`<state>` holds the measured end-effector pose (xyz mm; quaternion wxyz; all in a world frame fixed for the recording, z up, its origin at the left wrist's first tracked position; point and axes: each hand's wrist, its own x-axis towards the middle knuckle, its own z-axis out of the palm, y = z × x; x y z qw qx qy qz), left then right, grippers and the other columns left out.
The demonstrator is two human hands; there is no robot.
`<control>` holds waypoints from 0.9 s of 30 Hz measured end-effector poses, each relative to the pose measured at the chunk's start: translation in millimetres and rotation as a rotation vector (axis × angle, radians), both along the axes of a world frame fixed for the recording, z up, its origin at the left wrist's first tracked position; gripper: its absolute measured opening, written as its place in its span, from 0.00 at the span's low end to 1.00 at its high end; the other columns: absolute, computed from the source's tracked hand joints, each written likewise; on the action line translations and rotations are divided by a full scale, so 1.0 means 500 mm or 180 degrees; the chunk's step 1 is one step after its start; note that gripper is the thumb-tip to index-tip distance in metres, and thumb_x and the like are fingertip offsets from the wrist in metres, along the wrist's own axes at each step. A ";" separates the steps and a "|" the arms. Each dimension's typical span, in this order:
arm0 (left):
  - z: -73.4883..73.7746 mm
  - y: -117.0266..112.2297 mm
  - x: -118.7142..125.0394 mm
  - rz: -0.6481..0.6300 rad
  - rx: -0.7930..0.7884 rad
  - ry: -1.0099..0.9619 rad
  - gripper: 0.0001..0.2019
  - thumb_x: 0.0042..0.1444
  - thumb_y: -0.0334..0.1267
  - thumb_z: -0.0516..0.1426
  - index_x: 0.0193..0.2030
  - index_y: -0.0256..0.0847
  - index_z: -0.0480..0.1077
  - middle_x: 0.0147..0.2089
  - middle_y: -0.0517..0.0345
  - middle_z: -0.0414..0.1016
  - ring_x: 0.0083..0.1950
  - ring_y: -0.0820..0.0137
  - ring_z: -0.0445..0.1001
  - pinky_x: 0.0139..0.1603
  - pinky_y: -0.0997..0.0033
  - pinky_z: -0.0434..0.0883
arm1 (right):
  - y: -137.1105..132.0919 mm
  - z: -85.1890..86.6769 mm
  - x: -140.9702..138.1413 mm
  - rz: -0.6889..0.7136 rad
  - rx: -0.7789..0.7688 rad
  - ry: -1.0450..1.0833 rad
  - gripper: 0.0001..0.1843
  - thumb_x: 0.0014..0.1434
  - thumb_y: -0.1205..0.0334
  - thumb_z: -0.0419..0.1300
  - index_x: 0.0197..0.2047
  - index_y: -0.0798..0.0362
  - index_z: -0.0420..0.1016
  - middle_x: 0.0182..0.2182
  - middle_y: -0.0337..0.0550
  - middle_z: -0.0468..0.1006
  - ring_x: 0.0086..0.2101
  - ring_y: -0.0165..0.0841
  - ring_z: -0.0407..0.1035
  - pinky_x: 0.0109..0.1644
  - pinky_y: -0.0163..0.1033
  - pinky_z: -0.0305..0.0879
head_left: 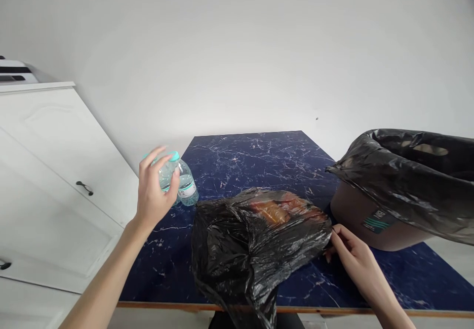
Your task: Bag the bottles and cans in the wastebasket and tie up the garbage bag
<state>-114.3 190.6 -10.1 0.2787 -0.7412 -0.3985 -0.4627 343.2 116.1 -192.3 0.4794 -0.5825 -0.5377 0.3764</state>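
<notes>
My left hand [157, 183] is raised with its fingers spread and curved, in front of two clear water bottles. One bottle [188, 186] with a turquoise cap and white label stands upright; the other is mostly behind my fingers. Whether I touch either bottle cannot be made out. In the middle of the table lies a crumpled black plastic bag [229, 240], with orange-brown items [276, 212] showing through or at its upper side. My right hand [350, 252] pinches the right edge of this bag between thumb and fingers.
A brown trash bin [355, 210] lined with a black bag [411, 181] stands on the right of the blue marbled table [244, 156]. A white cabinet [55, 171] with dark handles is at the left, a white wall [244, 57] behind.
</notes>
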 end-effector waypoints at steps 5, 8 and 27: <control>-0.027 -0.086 0.061 -0.1058 -0.0809 0.0865 0.10 0.68 0.26 0.60 0.49 0.46 0.75 0.41 0.61 0.82 0.43 0.69 0.82 0.49 0.67 0.80 | 0.000 -0.004 0.001 -0.0004 -0.0012 0.0001 0.28 0.71 0.31 0.57 0.32 0.46 0.70 0.25 0.36 0.74 0.27 0.36 0.71 0.36 0.39 0.65; -0.059 -0.119 0.112 -0.1487 -0.1577 0.1128 0.11 0.71 0.29 0.60 0.56 0.45 0.77 0.48 0.56 0.86 0.51 0.66 0.83 0.58 0.62 0.78 | 0.001 -0.004 0.000 -0.0004 -0.0008 -0.0033 0.28 0.71 0.31 0.57 0.31 0.46 0.70 0.24 0.36 0.74 0.27 0.36 0.71 0.35 0.39 0.65; -0.118 -0.037 0.304 -0.1196 -0.2303 0.1684 0.16 0.69 0.27 0.60 0.59 0.44 0.80 0.61 0.46 0.84 0.59 0.55 0.84 0.59 0.60 0.79 | 0.000 0.002 -0.002 0.0008 0.0009 -0.0093 0.28 0.71 0.32 0.57 0.32 0.46 0.69 0.24 0.35 0.73 0.27 0.36 0.72 0.36 0.39 0.65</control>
